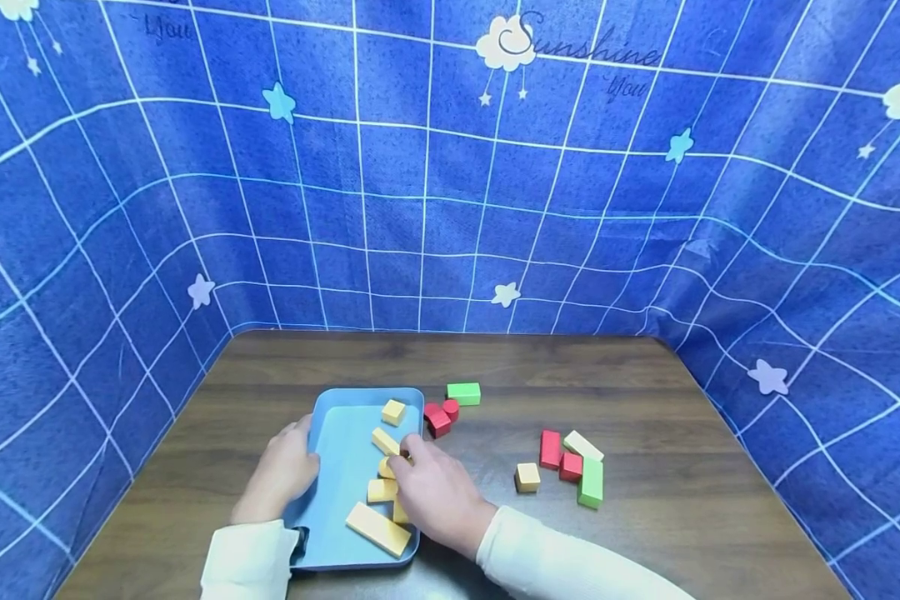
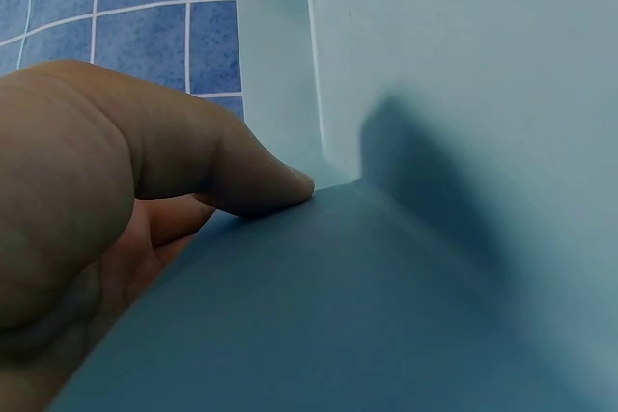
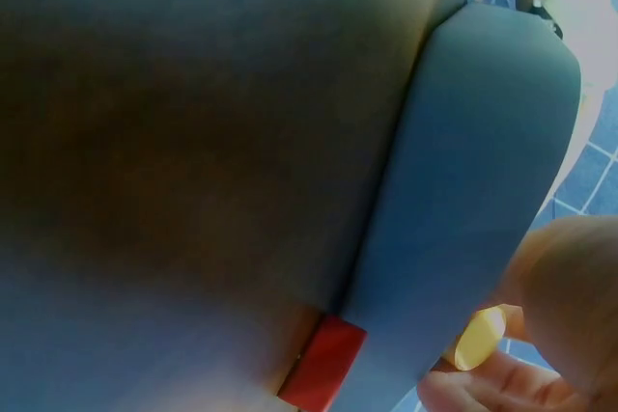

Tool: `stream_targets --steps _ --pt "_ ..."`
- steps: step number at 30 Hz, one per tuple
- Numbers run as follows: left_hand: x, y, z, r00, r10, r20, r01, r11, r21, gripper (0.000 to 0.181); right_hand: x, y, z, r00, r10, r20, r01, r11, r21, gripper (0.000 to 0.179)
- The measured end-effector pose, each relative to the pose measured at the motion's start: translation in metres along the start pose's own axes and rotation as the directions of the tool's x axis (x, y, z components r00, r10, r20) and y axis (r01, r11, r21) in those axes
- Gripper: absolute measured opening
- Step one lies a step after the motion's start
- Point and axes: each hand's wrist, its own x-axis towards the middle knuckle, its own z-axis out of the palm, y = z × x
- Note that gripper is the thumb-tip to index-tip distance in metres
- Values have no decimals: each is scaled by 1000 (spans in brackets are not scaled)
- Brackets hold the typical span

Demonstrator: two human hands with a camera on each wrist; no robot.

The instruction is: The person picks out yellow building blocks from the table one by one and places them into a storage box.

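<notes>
A blue tray (image 1: 337, 475) lies on the table with several yellow wooden blocks in it, among them a cube (image 1: 393, 412) and a long flat block (image 1: 378, 530). My left hand (image 1: 281, 467) grips the tray's left wall. In the left wrist view its thumb (image 2: 256, 176) presses over the rim, and the other fingers are partly hidden behind the wall. Over the tray's right side, my right hand (image 1: 438, 496) pinches a yellow cylinder block (image 3: 480, 339), whose round end shows between thumb and fingers. The hand partly covers the neighbouring blocks.
Right of the tray's far corner are red blocks (image 1: 438, 421) and a green block (image 1: 463, 394). Farther right lie a yellow cube (image 1: 527, 477), red blocks (image 1: 551, 449), a pale block (image 1: 583, 446) and another green block (image 1: 590, 482). A blue curtain (image 1: 450, 183) surrounds the wooden table (image 1: 330, 358).
</notes>
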Motion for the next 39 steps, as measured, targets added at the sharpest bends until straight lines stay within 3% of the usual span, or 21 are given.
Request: stream_targets --steps 8,14,28,39 --pt "0 0 -1 1000 -13 10 13 1000 1 65 1 0 4 997 -23 -78 14 994 -107 25" --pt "1 -1 0 1000 -19 15 19 1000 4 65 1 0 8 991 10 -137 -35 983 -183 23" --pt "2 0 -1 1000 -11 14 11 1000 2 65 0 1 13 990 50 -134 -72 984 -161 13" --pt "2 -2 1 1000 -11 19 11 1000 0 65 0 1 12 995 63 -81 -75 985 -155 16"
